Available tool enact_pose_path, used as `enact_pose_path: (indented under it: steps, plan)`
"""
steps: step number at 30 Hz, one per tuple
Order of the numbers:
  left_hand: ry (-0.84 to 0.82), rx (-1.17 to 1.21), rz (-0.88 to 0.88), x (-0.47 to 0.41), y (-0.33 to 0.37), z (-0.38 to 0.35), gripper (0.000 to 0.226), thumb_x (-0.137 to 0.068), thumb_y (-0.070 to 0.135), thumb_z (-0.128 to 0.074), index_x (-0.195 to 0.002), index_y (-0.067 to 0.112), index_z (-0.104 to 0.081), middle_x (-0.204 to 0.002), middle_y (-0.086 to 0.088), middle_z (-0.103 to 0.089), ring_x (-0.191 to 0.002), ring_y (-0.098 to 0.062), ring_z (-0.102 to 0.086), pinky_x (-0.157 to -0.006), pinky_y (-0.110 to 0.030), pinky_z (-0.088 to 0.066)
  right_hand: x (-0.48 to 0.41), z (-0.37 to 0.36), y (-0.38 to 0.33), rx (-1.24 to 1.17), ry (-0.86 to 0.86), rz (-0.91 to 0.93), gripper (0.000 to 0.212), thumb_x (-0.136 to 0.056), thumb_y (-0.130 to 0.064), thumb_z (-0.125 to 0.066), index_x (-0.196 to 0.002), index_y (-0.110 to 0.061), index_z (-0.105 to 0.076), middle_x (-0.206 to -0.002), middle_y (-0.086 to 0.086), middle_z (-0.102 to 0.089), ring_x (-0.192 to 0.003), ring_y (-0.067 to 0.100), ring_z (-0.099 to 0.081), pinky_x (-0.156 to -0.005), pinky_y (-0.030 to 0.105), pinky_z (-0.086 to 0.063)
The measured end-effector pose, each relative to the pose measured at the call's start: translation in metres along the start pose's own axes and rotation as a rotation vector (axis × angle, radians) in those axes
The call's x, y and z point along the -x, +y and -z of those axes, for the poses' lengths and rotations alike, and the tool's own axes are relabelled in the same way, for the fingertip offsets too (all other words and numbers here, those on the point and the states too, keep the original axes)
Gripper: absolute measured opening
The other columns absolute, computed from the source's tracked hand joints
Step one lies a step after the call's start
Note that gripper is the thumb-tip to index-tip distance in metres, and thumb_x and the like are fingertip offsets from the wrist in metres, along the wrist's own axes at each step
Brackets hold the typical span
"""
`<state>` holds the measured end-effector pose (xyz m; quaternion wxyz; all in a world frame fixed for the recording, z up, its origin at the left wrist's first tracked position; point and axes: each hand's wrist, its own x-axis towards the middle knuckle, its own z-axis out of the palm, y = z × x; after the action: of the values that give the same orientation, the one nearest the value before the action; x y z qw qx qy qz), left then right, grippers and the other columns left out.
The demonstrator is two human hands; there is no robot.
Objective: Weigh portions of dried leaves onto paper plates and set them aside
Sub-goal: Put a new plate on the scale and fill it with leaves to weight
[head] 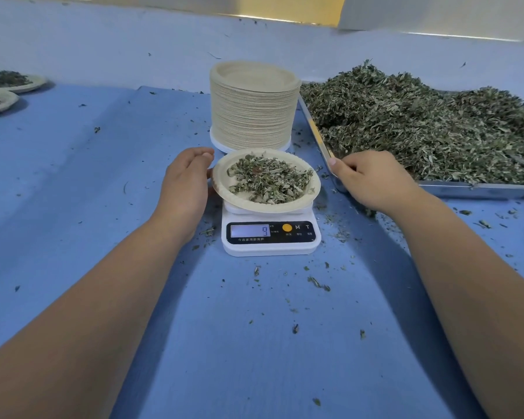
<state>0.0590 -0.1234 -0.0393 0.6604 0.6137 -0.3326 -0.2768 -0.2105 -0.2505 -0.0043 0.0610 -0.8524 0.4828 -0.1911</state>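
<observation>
A paper plate (310,189) with a small heap of dried leaves (268,178) sits on a white digital scale (270,247) whose display reads 9. The plate sits shifted left of the scale's middle. My left hand (185,189) grips the plate's left rim, fingers over the edge. My right hand (372,182) rests at the near left corner of the metal tray (466,189), fingers loosely curled, with nothing visible in them. The tray holds a big pile of dried leaves (421,131).
A tall stack of empty paper plates (253,107) stands just behind the scale. Two filled plates (3,89) lie at the far left edge. Leaf crumbs are scattered over the blue table cover (103,176). A pale wall runs along the back.
</observation>
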Motion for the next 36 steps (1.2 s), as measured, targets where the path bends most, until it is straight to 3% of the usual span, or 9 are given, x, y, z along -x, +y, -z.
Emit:
enact_pose_path:
  steps: [7, 12, 16, 20, 23, 28, 30, 34, 36]
  plan:
    - [-0.007, -0.026, 0.0, -0.001, -0.001, 0.0, 0.023, -0.101, 0.027, -0.046, -0.099, 0.035, -0.067, -0.128, 0.006, -0.064, -0.118, -0.015, -0.06, -0.103, -0.041, -0.052, 0.003, 0.0, -0.001, -0.03, 0.04, 0.012, 0.051, -0.104, -0.048, -0.044, -0.071, -0.01, -0.054, -0.058, 0.007, -0.052, -0.053, 0.023, -0.045, -0.052, 0.03, -0.033]
    - [-0.017, -0.034, 0.007, 0.004, 0.002, 0.0, 0.022, -0.096, 0.032, -0.047, -0.1, 0.036, -0.068, -0.132, 0.004, -0.062, -0.12, -0.015, -0.059, -0.105, -0.045, -0.051, 0.002, 0.002, -0.007, -0.125, 0.181, 0.009, 0.01, -0.095, -0.024, -0.06, -0.097, -0.023, -0.069, -0.081, -0.01, -0.063, -0.074, 0.01, -0.057, -0.071, 0.027, -0.044]
    - [-0.025, -0.047, 0.011, 0.005, 0.004, 0.0, 0.023, -0.09, 0.038, -0.047, -0.101, 0.037, -0.068, -0.13, 0.005, -0.063, -0.117, -0.014, -0.06, -0.104, -0.045, -0.051, 0.003, 0.004, -0.011, -0.155, 0.294, 0.023, 0.026, -0.091, -0.002, -0.056, -0.102, -0.017, -0.073, -0.089, -0.006, -0.065, -0.079, 0.01, -0.057, -0.072, 0.012, -0.04]
    - [-0.025, -0.053, -0.009, 0.005, 0.003, -0.001, 0.024, -0.087, 0.036, -0.048, -0.096, 0.036, -0.069, -0.106, 0.015, -0.068, -0.09, 0.001, -0.064, -0.088, -0.036, -0.055, 0.006, 0.008, -0.018, -0.163, 0.267, 0.055, 0.012, -0.091, -0.013, -0.068, -0.097, -0.021, -0.073, -0.081, -0.004, -0.067, -0.075, 0.011, -0.061, -0.07, 0.016, -0.047]
    - [-0.039, -0.066, -0.027, 0.005, 0.003, 0.0, 0.026, -0.087, 0.034, -0.048, -0.094, 0.039, -0.072, -0.107, 0.016, -0.068, -0.097, -0.006, -0.065, -0.092, -0.037, -0.055, 0.009, 0.01, -0.027, -0.176, 0.257, 0.128, 0.008, -0.095, -0.026, -0.066, -0.097, -0.023, -0.073, -0.083, -0.01, -0.068, -0.076, 0.005, -0.061, -0.076, 0.026, -0.051]
    - [-0.085, -0.047, -0.041, 0.006, 0.001, 0.001, 0.03, -0.09, 0.029, -0.051, -0.101, 0.034, -0.079, -0.109, 0.011, -0.076, -0.107, -0.009, -0.069, -0.1, -0.04, -0.055, 0.016, 0.015, -0.051, -0.262, 0.05, 0.243, 0.026, -0.097, -0.055, -0.054, -0.108, -0.037, -0.069, -0.082, -0.042, -0.059, -0.073, -0.011, -0.056, -0.063, 0.009, -0.038]
    - [-0.091, -0.052, -0.049, 0.006, 0.001, 0.001, 0.031, -0.088, 0.031, -0.051, -0.101, 0.033, -0.079, -0.106, 0.013, -0.077, -0.106, -0.006, -0.069, -0.099, -0.037, -0.055, 0.018, 0.017, -0.056, -0.24, -0.041, 0.273, 0.032, -0.094, -0.06, -0.055, -0.115, -0.038, -0.068, -0.081, -0.042, -0.058, -0.07, -0.012, -0.056, -0.06, 0.009, -0.036]
    - [-0.085, -0.056, -0.05, 0.005, 0.0, 0.001, 0.03, -0.09, 0.031, -0.051, -0.101, 0.034, -0.079, -0.108, 0.012, -0.077, -0.108, -0.008, -0.069, -0.102, -0.04, -0.054, 0.019, 0.013, -0.061, -0.188, -0.054, 0.323, 0.018, -0.093, -0.039, -0.068, -0.108, -0.031, -0.073, -0.071, -0.051, -0.052, -0.069, -0.012, -0.057, -0.06, -0.001, -0.035]
    - [-0.084, -0.059, -0.052, 0.006, 0.0, 0.002, 0.03, -0.091, 0.031, -0.051, -0.097, 0.037, -0.079, -0.108, 0.011, -0.077, -0.108, -0.01, -0.069, -0.102, -0.042, -0.054, 0.019, 0.012, -0.065, -0.179, -0.024, 0.32, 0.01, -0.091, -0.029, -0.071, -0.1, -0.029, -0.076, -0.069, -0.038, -0.061, -0.068, -0.006, -0.06, -0.063, 0.001, -0.036]
